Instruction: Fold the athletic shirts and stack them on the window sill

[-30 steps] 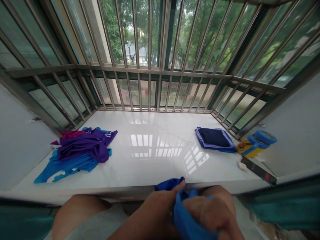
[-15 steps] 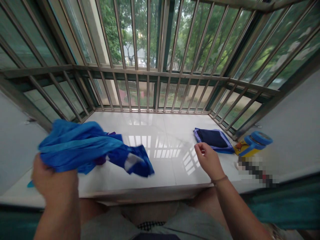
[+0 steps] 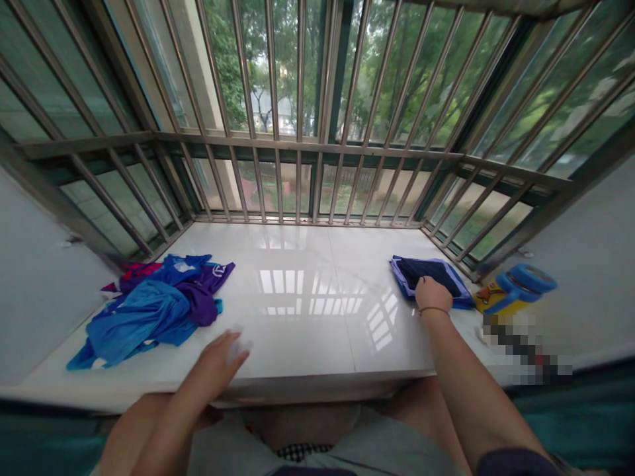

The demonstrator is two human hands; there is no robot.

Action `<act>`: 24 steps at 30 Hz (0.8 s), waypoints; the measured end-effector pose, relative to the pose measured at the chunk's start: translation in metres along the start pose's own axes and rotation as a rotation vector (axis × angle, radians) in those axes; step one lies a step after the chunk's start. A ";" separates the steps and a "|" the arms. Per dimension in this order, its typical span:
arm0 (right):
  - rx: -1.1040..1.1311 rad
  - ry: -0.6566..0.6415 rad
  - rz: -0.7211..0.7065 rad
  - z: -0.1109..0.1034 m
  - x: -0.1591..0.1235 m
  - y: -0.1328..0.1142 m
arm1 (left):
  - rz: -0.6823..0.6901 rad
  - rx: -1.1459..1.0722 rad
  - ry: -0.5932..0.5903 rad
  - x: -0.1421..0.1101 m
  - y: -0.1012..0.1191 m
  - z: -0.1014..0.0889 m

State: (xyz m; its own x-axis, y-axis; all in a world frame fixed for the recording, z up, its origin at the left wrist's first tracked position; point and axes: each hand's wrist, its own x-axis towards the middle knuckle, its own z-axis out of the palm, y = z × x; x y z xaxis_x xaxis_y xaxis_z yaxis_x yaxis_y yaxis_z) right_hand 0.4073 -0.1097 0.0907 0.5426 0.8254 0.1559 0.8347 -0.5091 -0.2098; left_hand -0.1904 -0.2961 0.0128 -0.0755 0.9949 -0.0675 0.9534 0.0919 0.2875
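Note:
My right hand (image 3: 434,297) is closed at the front edge of a folded stack on the right, its fingers pinching the navy cloth (image 3: 436,270) on top. Beneath that cloth a lavender and blue folded layer (image 3: 464,276) shows at the edges. My left hand (image 3: 222,360) hangs open over the front of the ledge, thumb and fingers apart, holding nothing. Just beyond it lies a loose heap of clothes on the left: a crumpled blue garment (image 3: 141,320) on top, a purple garment (image 3: 201,304) and a red piece (image 3: 141,271) partly covered.
The white tiled ledge (image 3: 297,330) runs between both piles and mirrors the window. Metal bars (image 3: 312,145) close off its back and sides. Near the right wall stands a yellow and blue bottle (image 3: 516,291), with a blurred dark object (image 3: 526,350) in front of it.
The blue garment went from my hands at the lap to the left heap, where my left hand released it and drew back. My right hand moved onto the folded stack and closed on the navy cloth.

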 end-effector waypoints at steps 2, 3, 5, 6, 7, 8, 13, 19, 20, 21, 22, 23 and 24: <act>0.036 0.006 0.023 -0.004 0.004 0.008 | -0.025 0.095 -0.065 -0.009 0.023 0.013; 0.056 0.012 0.026 -0.007 0.005 0.013 | -0.048 0.139 -0.082 -0.012 0.032 0.017; 0.097 0.025 0.021 -0.010 0.003 0.021 | -0.080 0.191 -0.110 -0.015 0.045 0.019; 0.114 0.029 0.016 -0.011 0.002 0.024 | -0.083 0.200 -0.121 -0.015 0.049 0.020; 0.128 0.033 0.011 -0.011 0.000 0.026 | -0.079 0.203 -0.131 -0.015 0.052 0.020; 0.138 0.036 0.008 -0.010 -0.002 0.027 | -0.073 0.204 -0.138 -0.014 0.054 0.020; 0.118 0.047 -0.009 -0.001 -0.007 0.013 | -0.087 0.225 -0.085 -0.014 0.065 0.032; 0.122 0.001 -0.013 -0.005 0.003 -0.004 | -0.111 0.236 -0.032 -0.017 0.075 0.044; 0.151 0.007 -0.002 -0.009 0.006 -0.003 | -0.112 0.236 -0.023 -0.017 0.075 0.045; 0.184 0.019 0.011 -0.012 0.008 -0.001 | -0.113 0.237 -0.014 -0.018 0.076 0.045; 0.222 0.038 0.026 -0.016 0.010 0.002 | -0.113 0.240 -0.004 -0.018 0.076 0.046; 0.265 0.062 0.040 -0.020 0.011 0.005 | -0.113 0.243 0.007 -0.019 0.076 0.047; 0.307 0.089 0.051 -0.024 0.010 0.007 | -0.112 0.248 0.017 -0.019 0.077 0.047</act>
State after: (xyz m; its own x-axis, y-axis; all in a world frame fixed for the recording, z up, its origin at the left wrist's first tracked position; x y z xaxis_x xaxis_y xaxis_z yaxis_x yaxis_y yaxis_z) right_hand 0.4213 -0.1107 0.1137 0.6001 0.7696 0.2184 0.7464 -0.4403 -0.4990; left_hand -0.1020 -0.3104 -0.0092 -0.1875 0.9798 -0.0691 0.9811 0.1903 0.0365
